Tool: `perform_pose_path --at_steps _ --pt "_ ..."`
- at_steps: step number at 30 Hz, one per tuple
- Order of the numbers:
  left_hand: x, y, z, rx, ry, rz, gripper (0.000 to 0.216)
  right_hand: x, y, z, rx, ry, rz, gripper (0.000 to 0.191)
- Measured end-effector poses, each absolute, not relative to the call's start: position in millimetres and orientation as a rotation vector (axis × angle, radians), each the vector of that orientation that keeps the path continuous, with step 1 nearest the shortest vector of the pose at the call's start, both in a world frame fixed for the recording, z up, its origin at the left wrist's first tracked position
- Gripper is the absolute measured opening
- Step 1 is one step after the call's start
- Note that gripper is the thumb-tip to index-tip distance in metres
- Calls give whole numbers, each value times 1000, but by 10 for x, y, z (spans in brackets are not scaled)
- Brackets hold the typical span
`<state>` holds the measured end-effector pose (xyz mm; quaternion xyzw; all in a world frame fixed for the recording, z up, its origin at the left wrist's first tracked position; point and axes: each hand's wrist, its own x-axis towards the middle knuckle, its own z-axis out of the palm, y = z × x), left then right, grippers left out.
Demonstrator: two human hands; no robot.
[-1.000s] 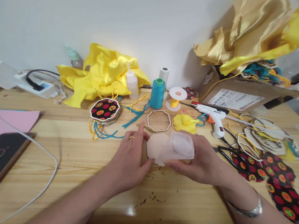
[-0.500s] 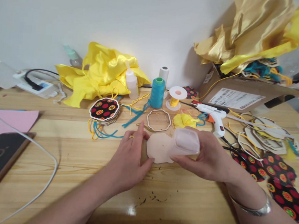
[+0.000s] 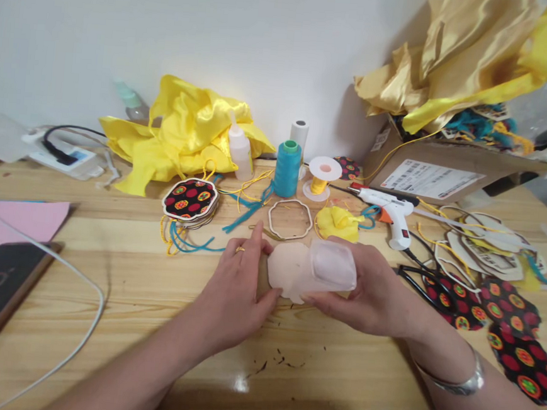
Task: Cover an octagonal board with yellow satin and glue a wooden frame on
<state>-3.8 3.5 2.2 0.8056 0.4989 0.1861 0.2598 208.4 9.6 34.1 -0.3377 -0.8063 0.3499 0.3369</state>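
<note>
My right hand (image 3: pixel 366 291) is closed around a translucent white plastic container (image 3: pixel 332 266), tilted over a pale scalloped piece (image 3: pixel 286 266). The container covers the right part of that piece. My left hand (image 3: pixel 243 285) grips the left edge of the pale piece, its thumb at the near corner and an index finger pointing up. Something tan (image 3: pixel 263 277) shows between the left fingers and the piece. Just beyond lies a thin scalloped ring frame (image 3: pixel 290 219). A crumpled yellow cloth scrap (image 3: pixel 338 224) is past the right hand.
A white glue gun (image 3: pixel 391 214) and black scissors (image 3: pixel 418 289) lie to the right, near patterned fabric pieces (image 3: pixel 523 364). Teal thread (image 3: pixel 287 168), a yellow spool (image 3: pixel 322 174) and a squeeze bottle (image 3: pixel 240 149) stand behind. A phone (image 3: pixel 1 297) lies left; a cardboard box (image 3: pixel 428 170) sits back right.
My right hand has moved the plastic container a little left and down across the pale piece. The left hand has stayed in place.
</note>
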Motion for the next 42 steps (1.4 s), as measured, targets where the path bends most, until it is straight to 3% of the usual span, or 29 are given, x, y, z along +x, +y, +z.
perform_pose_path --at_steps 13,21,42 --pt "-44 27 11 2200 1376 489 92 2249 174 374 -1008 -2123 887 12" --pt "-46 34 13 2211 1369 485 94 2199 204 251 -1086 -1939 598 17" --pt "-46 24 14 2175 1372 500 91 2136 195 215 -1084 -1991 547 17"
